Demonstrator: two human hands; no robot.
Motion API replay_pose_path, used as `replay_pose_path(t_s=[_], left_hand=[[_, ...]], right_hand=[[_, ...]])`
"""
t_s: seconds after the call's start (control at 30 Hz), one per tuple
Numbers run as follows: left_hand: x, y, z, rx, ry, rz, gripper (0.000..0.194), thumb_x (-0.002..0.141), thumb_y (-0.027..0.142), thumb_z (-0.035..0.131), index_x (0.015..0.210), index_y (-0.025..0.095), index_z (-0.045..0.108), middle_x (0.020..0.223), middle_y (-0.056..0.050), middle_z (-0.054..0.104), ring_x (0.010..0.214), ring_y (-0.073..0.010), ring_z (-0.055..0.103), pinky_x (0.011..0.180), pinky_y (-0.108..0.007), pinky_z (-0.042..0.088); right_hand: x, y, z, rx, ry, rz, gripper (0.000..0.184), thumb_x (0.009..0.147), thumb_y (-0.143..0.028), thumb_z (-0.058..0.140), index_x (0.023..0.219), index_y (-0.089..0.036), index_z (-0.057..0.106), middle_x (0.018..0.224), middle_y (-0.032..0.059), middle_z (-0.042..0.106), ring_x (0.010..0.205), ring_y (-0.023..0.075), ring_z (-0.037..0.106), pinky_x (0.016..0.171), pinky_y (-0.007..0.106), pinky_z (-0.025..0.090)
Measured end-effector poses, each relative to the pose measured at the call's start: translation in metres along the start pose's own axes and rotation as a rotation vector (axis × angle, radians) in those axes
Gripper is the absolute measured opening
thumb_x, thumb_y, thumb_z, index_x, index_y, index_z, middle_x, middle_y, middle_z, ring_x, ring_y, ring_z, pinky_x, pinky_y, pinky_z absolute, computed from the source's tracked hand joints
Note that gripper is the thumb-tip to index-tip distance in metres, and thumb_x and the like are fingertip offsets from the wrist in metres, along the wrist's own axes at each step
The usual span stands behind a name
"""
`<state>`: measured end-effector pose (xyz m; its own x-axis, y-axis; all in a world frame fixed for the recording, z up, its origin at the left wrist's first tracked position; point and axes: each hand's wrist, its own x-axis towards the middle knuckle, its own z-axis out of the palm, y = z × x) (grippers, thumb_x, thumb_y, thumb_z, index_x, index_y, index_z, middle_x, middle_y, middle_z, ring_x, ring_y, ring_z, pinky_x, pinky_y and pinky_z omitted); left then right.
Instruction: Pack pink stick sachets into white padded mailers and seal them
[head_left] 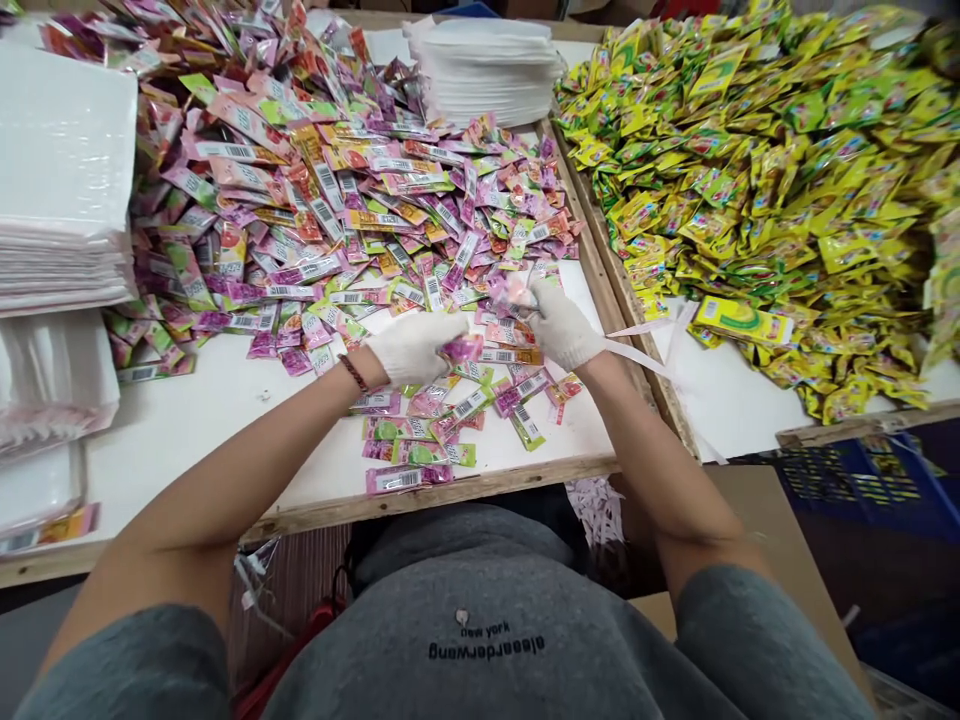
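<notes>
My left hand [418, 348], in a white knit glove, is closed around a pink stick packet [465, 348] just above the table. Opposite it, my right hand [562, 325], gloved the same way, has its fingers curled at a pale pink packet [516, 290], partly blurred. Between and below the hands lie loose stick packets in pink, green and orange, some with barcodes up, such as a green-ended packet [471, 404]. Beyond them spreads a large heap of the same packets [300, 190].
White padded envelopes are stacked at the left [64, 150], with another stack [487, 70] at the back. A wooden divider [600, 250] separates my side from a heap of yellow packets [750, 180]. Pale strips [645, 330] lie across the divider. A blue crate [862, 480] stands below right.
</notes>
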<state>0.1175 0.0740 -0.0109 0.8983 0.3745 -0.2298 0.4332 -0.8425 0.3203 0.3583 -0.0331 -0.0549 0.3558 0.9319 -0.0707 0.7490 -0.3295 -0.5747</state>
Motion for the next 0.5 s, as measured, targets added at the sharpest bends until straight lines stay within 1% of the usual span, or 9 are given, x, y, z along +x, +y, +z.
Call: replay_pose_path(t_s=[0.07,0.13,0.17,0.23,0.3,0.4,0.43,0.5], left_hand=[[0.009,0.013,0.006,0.113,-0.102,0.024,0.035,0.080,0.020,0.069,0.114,0.020,0.071,0.107,-0.011,0.074,0.099,-0.0292,0.070,0.081,-0.036,0.051],[0.015,0.020,0.009,0.183,-0.167,0.030,0.029,0.084,0.022,0.067,0.111,0.018,0.073,0.110,-0.014,0.073,0.100,-0.0307,0.071,0.080,-0.038,0.051],[0.017,0.020,0.009,0.205,-0.174,0.038,0.027,0.085,0.022,0.065,0.110,0.017,0.074,0.112,-0.015,0.073,0.102,-0.0311,0.071,0.081,-0.038,0.052],[0.016,0.018,0.006,0.218,-0.134,0.052,0.026,0.086,0.020,0.063,0.110,0.015,0.074,0.120,-0.016,0.071,0.108,-0.0317,0.070,0.087,-0.039,0.053],[0.011,0.011,-0.003,0.161,-0.048,0.013,0.033,0.086,0.017,0.062,0.117,0.014,0.071,0.125,-0.017,0.070,0.113,-0.0310,0.069,0.093,-0.039,0.054],[-0.002,0.000,-0.020,-0.006,0.076,-0.144,0.050,0.088,0.017,0.058,0.138,0.013,0.061,0.128,-0.016,0.070,0.116,-0.0295,0.068,0.100,-0.038,0.053],[-0.006,-0.003,-0.024,-0.046,0.107,-0.193,0.053,0.090,0.018,0.056,0.142,0.013,0.058,0.128,-0.016,0.070,0.116,-0.0293,0.068,0.101,-0.038,0.053],[-0.011,-0.005,-0.028,-0.075,0.129,-0.262,0.052,0.092,0.023,0.058,0.143,0.014,0.056,0.127,-0.015,0.071,0.115,-0.0295,0.069,0.099,-0.038,0.054]], right_hand=[[0.005,-0.005,0.003,-0.169,-0.119,0.003,0.029,0.091,-0.037,0.070,0.115,-0.023,0.062,0.102,0.0096,0.072,0.095,0.0289,0.067,0.086,0.040,0.053],[0.008,-0.013,0.005,-0.324,-0.256,0.034,0.034,0.089,-0.038,0.076,0.117,-0.020,0.066,0.111,0.0133,0.075,0.102,0.0303,0.069,0.088,0.038,0.054],[0.009,-0.016,0.006,-0.382,-0.313,0.047,0.034,0.090,-0.037,0.077,0.118,-0.019,0.067,0.115,0.0147,0.075,0.105,0.0307,0.070,0.089,0.038,0.054],[0.010,-0.021,0.005,-0.446,-0.375,0.050,0.030,0.095,-0.036,0.073,0.118,-0.018,0.069,0.119,0.0167,0.075,0.110,0.0311,0.071,0.091,0.037,0.053],[0.010,-0.021,0.001,-0.451,-0.341,0.011,0.029,0.098,-0.038,0.069,0.118,-0.016,0.071,0.121,0.0178,0.075,0.113,0.0312,0.070,0.093,0.036,0.052],[0.005,-0.014,-0.006,-0.406,-0.213,-0.080,0.037,0.099,-0.045,0.068,0.122,-0.017,0.072,0.122,0.0180,0.073,0.114,0.0314,0.069,0.094,0.037,0.052],[0.003,-0.011,-0.007,-0.380,-0.177,-0.101,0.040,0.099,-0.046,0.067,0.126,-0.017,0.071,0.122,0.0175,0.073,0.112,0.0313,0.069,0.093,0.037,0.052],[-0.002,-0.005,-0.008,-0.332,-0.139,-0.134,0.044,0.101,-0.046,0.063,0.135,-0.018,0.066,0.120,0.0160,0.075,0.107,0.0308,0.071,0.089,0.038,0.053]])
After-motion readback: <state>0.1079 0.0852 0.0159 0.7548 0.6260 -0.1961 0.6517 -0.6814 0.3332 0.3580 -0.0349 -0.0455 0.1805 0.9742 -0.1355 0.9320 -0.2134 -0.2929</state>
